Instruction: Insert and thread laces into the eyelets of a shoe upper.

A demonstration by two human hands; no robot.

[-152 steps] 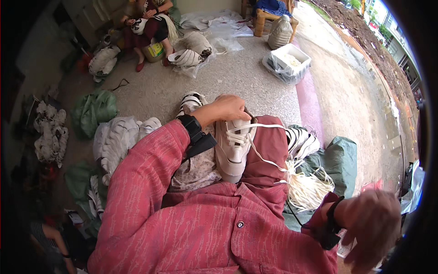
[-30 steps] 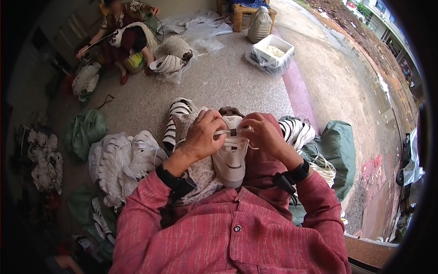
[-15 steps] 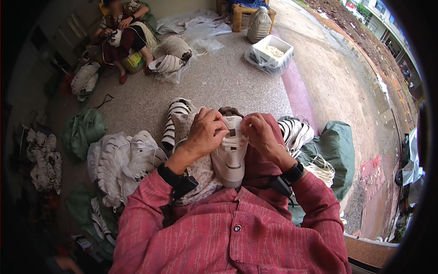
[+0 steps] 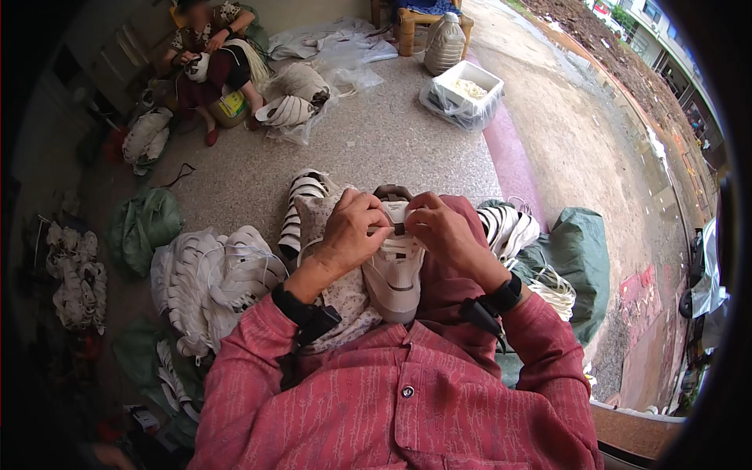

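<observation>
A white sneaker [image 4: 393,288] rests on my lap, its toe pointing toward me and its dark-lined opening facing away. White lace crosses the upper, and a dark patch shows on the tongue. My left hand [image 4: 350,233] is closed in a pinch at the left side of the lacing, where a thin pale lace loops out beside the wrist. From the other side, my right hand [image 4: 448,233] pinches at the tongue and upper eyelets, its fingertips close to those of the left. The fingers partly hide the lace they hold.
Stacked white shoes [image 4: 207,286] lie at my left, beside a green sack [image 4: 146,229]. To my right are striped white shoes [image 4: 509,229], loose laces [image 4: 551,293] and a green tarp bag [image 4: 581,262]. Farther off stand a white bin [image 4: 468,84] and a seated co-worker [image 4: 211,59] handling a shoe.
My right hand has moved slightly left and inward over the tongue, closer to the left hand. My left hand and the sneaker have barely moved.
</observation>
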